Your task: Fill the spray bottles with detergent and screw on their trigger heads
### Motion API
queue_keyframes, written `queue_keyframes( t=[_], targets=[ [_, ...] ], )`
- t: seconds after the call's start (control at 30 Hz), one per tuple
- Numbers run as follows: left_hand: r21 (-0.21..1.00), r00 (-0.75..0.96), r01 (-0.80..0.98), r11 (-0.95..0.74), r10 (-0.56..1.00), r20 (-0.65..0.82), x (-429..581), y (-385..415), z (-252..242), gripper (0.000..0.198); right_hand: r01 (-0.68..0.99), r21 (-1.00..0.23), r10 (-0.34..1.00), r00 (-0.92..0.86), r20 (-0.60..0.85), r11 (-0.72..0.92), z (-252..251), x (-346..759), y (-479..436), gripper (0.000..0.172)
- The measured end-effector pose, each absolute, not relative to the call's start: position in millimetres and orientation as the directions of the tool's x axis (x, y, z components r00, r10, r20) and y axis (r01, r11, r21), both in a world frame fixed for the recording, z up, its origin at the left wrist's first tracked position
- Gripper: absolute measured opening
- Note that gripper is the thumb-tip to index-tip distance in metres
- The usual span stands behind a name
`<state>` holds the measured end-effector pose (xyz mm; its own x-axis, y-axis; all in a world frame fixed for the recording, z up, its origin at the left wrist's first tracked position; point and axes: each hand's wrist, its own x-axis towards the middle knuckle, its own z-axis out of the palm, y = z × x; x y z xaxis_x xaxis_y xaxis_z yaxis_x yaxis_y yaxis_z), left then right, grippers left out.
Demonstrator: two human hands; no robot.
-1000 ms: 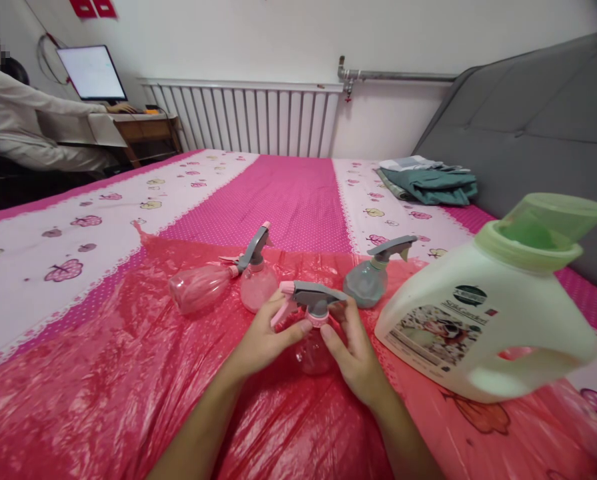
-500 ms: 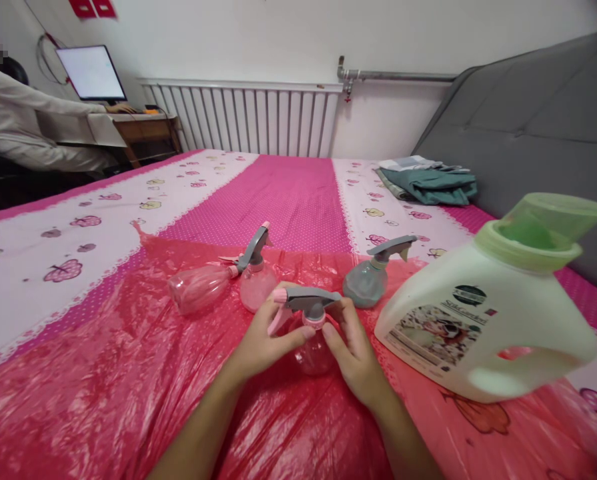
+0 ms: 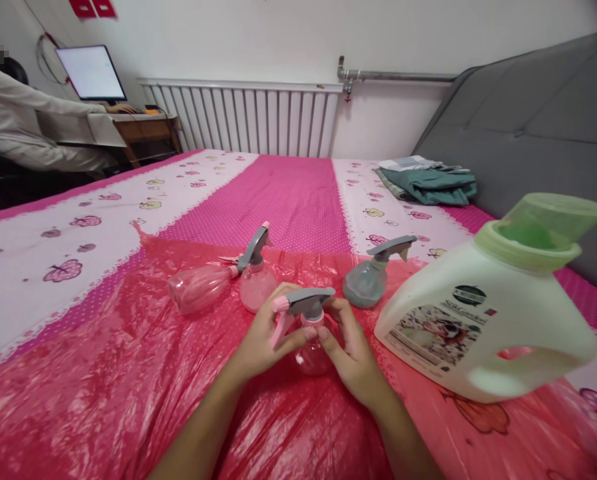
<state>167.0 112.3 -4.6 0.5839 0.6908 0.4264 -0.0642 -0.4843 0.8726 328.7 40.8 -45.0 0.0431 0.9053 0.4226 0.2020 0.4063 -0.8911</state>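
Between my hands a clear pink spray bottle (image 3: 312,357) stands upright on the red plastic sheet (image 3: 128,400). Its grey trigger head (image 3: 312,301) has a pink nozzle, which points to the left. My left hand (image 3: 271,340) grips the bottle's neck from the left, thumb on the pink collar. From the right, my right hand (image 3: 345,347) closes on the same collar with thumb and fingers; some fingertips are hidden behind the bottle. Just beyond my left hand stands another pink spray bottle (image 3: 258,287). Beside it a further pink spray bottle (image 3: 201,288) lies on its side.
A grey-green spray bottle (image 3: 365,283) stands behind my right hand. The large white detergent jug (image 3: 483,327) with a green cap is close on the right. Folded cloths (image 3: 428,183) lie farther back on the bed. A person (image 3: 33,113) sits at a desk, far left.
The trigger head has turned slightly, its nozzle swinging a little toward me. My right thumb and fingers have shifted a little left on the collar. The other bottles have not moved.
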Motion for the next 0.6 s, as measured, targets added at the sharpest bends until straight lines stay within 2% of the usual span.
queue_keyframes(
  t=[0.17, 0.4, 0.6],
  targets=[
    [0.906, 0.592, -0.078, -0.415, 0.712, 0.377, 167.7, 112.3, -7.7, 0.03, 0.181, -0.914, 0.924, 0.054, 0.379, 0.364, -44.4, 328.6, 41.5, 0.025],
    [0.927, 0.577, -0.092, -0.362, 0.739, 0.346, 168.8, 110.5, -10.4, 0.03, 0.181, -0.909, 0.919, 0.059, 0.391, 0.375, -42.9, 328.5, 42.3, 0.026],
    [0.932, 0.553, -0.067, -0.357, 0.764, 0.333, 167.7, 109.3, -10.1, 0.033, 0.254, -0.878, 0.902, 0.041, 0.429, 0.406, -43.4, 329.5, 42.3, 0.029]
  ],
)
